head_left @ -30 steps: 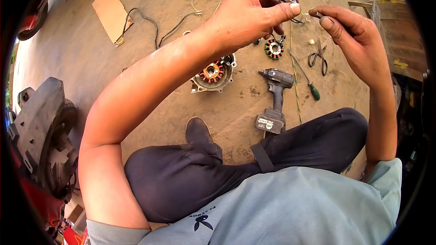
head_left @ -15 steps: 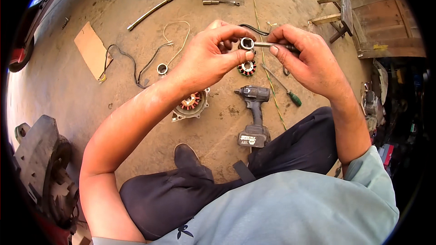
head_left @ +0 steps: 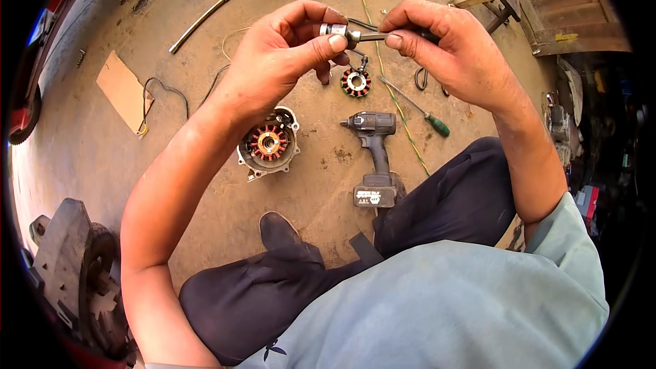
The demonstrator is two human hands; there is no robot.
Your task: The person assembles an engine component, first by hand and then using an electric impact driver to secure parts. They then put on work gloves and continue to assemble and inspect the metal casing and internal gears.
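Currently, both hands are raised above the concrete floor (head_left: 328,198), near each other but apart. Left hand (head_left: 273,51): thumb and fingers pinch a short silver socket (head_left: 333,29), held on its side with the narrower end facing right. Right hand (head_left: 451,51): thumb and index finger pinch a slim metal rod (head_left: 372,37); its dark rear part lies within the fingers, mostly hidden. The rod's tip meets the socket's narrow end; cannot tell how far it is seated.

Floor, beneath the hands: a loose ring-shaped stator (head_left: 356,83), dark lead at its upper edge. Near the left forearm sits a round metal housing (head_left: 260,166) containing a copper-wound coil (head_left: 258,142). A dark cordless impact driver (head_left: 377,154) lies with its nose leftward, battery end close to the right leg. A yellow-green twisted wire (head_left: 411,140) runs between it and a green-handled screwdriver (head_left: 438,125). Far left: a cardboard piece (head_left: 121,92) beside a black cable (head_left: 171,88).
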